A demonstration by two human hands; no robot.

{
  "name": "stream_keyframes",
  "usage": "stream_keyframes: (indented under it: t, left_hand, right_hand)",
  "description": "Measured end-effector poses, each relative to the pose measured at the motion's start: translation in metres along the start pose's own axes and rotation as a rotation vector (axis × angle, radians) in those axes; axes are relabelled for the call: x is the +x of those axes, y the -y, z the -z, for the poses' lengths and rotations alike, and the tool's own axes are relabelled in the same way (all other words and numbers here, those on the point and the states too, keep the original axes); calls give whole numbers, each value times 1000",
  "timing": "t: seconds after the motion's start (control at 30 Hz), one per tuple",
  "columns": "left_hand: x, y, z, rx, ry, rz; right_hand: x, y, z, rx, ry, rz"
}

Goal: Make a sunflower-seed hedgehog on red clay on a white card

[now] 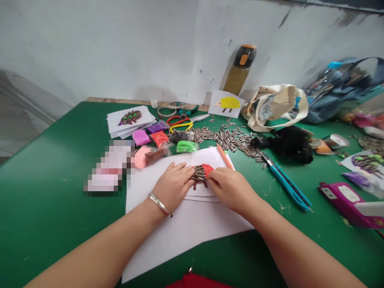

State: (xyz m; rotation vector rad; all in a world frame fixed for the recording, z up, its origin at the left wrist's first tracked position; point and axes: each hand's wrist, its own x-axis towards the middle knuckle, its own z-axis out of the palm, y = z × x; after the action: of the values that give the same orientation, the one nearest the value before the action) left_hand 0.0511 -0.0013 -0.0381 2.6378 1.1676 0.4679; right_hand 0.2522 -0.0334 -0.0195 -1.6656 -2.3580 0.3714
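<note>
A small figure (199, 173) of overlapping seeds on a red base, with brown legs, lies on white paper (180, 224). My left hand (174, 186) rests flat on its left side, fingers spread, with a silver bracelet at the wrist. At the figure's red right end, my right hand (231, 188) has its thumb and fingers pressed together; what is between them, if anything, is hidden. An orange pen (224, 156) lies on the paper just behind my right hand. Loose striped seeds (229, 140) are scattered behind the paper.
Bagged coloured clay (186, 147), scissors (199, 118) and a blurred phone-like object (109, 168) lie behind and left. A blue cutter (286, 182), black bundle (292, 144) and magenta tool (349, 204) are right. A bottle (240, 70) and cloth bag (277, 108) stand by the wall.
</note>
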Motion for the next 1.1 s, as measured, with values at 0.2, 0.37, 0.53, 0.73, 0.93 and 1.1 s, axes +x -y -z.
stream_keyframes:
  t: [0.2,0.37,0.53,0.73,0.93,1.1]
  left_hand:
    - [1,-2,2,-1,11,2]
    - [0,-2,1,1,8,5]
    - [0,-1,0,9,10,9]
    - [0,0,-1,12,-3,-3]
    - [0,2,1,-21,46,0]
    - [-1,2,3,-62,84,16]
  right_hand:
    - [2,2,-4,-29,-1,-3]
    - [3,2,-6,-46,-20,3]
    - [4,3,-7,-47,-5,3]
    - [5,3,-6,9,-8,13]
    - [3,-38,23,-29,-121,-248]
    - [-12,-95,44,-245,-191,-555]
